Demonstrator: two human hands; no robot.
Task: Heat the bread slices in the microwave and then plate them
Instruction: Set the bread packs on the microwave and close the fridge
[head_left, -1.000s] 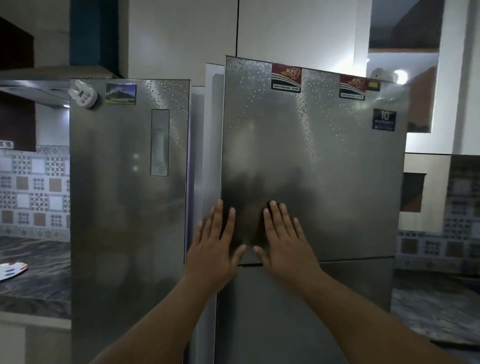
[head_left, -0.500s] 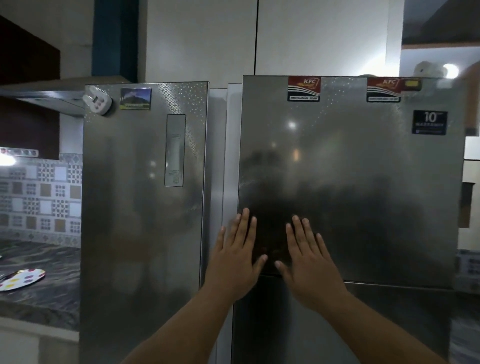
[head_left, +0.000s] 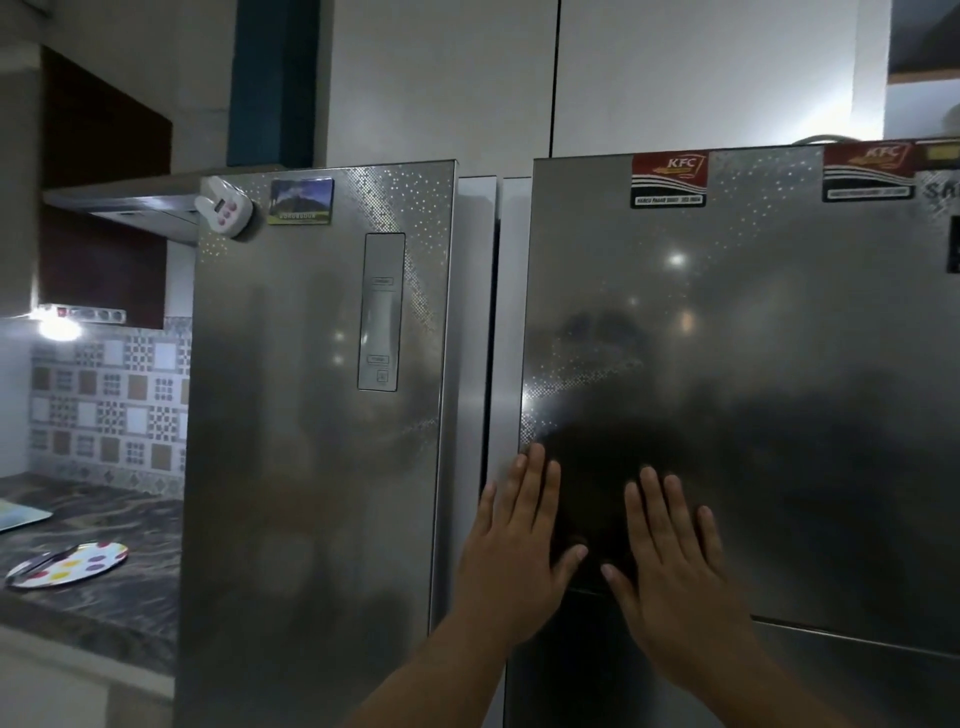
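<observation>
Both hands, left hand and right hand, press flat near the fridge door edge.

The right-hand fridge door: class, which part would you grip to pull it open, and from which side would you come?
Probably its left vertical edge, reached from the gap between the doors. The door shows a flat steel face with no handle, and both hands, left and right, only press flat against it.
</observation>
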